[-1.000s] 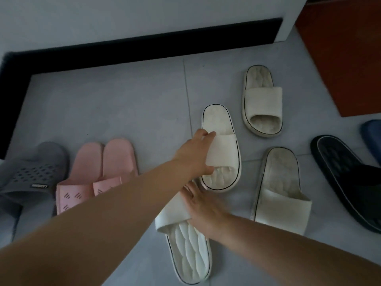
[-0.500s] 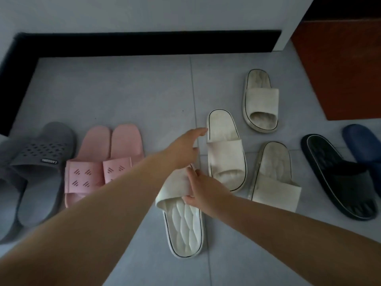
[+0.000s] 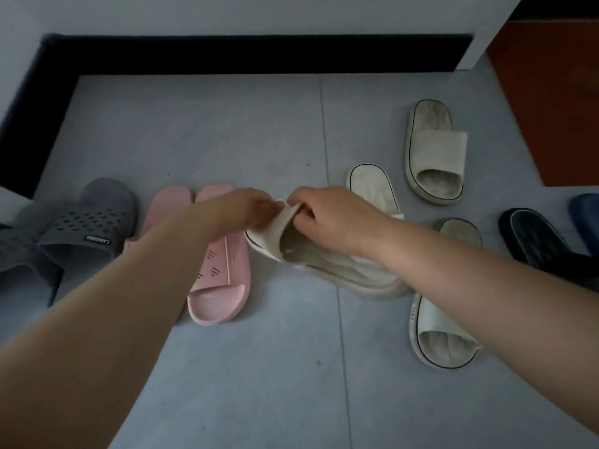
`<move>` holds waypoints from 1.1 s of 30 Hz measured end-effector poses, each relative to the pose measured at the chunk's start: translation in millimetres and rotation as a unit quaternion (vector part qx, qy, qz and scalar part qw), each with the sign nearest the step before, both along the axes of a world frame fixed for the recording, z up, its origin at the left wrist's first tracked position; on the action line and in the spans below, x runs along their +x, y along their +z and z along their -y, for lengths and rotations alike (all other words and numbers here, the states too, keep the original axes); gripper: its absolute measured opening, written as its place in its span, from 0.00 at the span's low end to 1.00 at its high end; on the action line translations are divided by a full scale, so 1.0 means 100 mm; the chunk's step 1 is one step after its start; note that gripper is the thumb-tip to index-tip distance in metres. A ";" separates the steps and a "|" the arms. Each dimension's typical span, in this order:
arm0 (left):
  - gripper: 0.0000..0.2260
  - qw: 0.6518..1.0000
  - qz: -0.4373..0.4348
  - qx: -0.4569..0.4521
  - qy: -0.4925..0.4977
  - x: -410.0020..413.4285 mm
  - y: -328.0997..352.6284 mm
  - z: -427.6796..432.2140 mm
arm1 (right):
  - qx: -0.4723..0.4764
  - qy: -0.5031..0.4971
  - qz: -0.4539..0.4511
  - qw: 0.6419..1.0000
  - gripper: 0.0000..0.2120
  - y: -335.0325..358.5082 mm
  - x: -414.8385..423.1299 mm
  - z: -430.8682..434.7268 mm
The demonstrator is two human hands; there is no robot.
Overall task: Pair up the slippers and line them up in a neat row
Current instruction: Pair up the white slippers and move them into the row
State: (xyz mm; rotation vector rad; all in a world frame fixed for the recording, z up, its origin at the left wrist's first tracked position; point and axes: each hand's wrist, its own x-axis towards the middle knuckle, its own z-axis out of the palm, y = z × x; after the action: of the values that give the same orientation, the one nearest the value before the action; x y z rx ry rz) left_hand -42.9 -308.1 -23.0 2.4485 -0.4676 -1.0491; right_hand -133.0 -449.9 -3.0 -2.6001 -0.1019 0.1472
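My right hand [image 3: 327, 215] grips the strap of a white slipper [image 3: 327, 260] and holds it tilted above the floor; the slipper is blurred. My left hand [image 3: 256, 205] pinches the same strap at its left edge. Behind the hands another white slipper [image 3: 372, 186] lies on the floor, partly hidden. Two more white slippers lie to the right, one far [image 3: 434, 150] and one near [image 3: 444, 332]. A pink pair [image 3: 217, 264] lies side by side left of the held slipper, under my left forearm.
A grey pair [image 3: 74, 234] sits at the far left. A black slipper [image 3: 538, 241] and a blue one [image 3: 586, 215] lie at the right edge. A black skirting [image 3: 259, 53] lines the wall behind, and a red-brown mat [image 3: 551, 102] lies at the upper right. Grey floor tiles stretch in front.
My right hand has lifted the near white slipper off the floor and turned it sideways. My left hand left the other white slipper and came onto the held slipper's strap.
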 end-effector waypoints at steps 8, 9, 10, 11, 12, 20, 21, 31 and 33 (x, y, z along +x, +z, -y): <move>0.07 0.880 -0.319 -0.210 0.283 -0.32 -0.17 0.04 | 0.026 0.032 -0.124 0.991 0.13 -0.12 0.56 0.18; 0.07 0.885 -0.340 -0.194 0.251 -0.34 -0.18 0.02 | 0.029 0.051 -0.152 0.987 0.14 -0.15 0.59 0.22; 0.07 0.901 -0.350 -0.162 0.202 -0.34 -0.17 -0.01 | 0.030 0.068 -0.182 0.980 0.16 -0.17 0.62 0.23; 0.07 0.922 -0.342 -0.117 0.141 -0.33 -0.14 -0.05 | 0.023 0.082 -0.208 0.974 0.19 -0.19 0.63 0.23; 0.07 0.943 -0.317 -0.068 0.079 -0.30 -0.09 -0.07 | 0.008 0.096 -0.230 0.968 0.22 -0.22 0.63 0.20; 0.25 0.998 0.061 0.002 -0.023 -0.22 -0.20 -0.07 | -0.015 0.064 -0.262 0.963 0.28 -0.54 0.26 0.06; 0.30 0.996 0.073 -0.009 -0.051 -0.25 -0.25 -0.05 | -0.009 0.033 -0.228 0.973 0.26 -0.52 0.21 0.17; 0.48 0.980 0.048 0.023 -0.189 -0.61 -0.51 0.41 | -0.034 -0.141 -0.258 0.955 0.30 -0.53 -0.61 0.57; 0.48 0.966 0.076 0.079 -0.235 -0.67 -0.47 0.51 | -0.020 -0.140 -0.258 0.956 0.35 -0.43 -0.74 0.52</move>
State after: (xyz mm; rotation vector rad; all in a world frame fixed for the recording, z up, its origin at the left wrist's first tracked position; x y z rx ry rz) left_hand -109.9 -359.0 -69.6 2.6389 -1.0945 -1.1135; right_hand -207.1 -501.9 -46.4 -2.4935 0.4562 0.7192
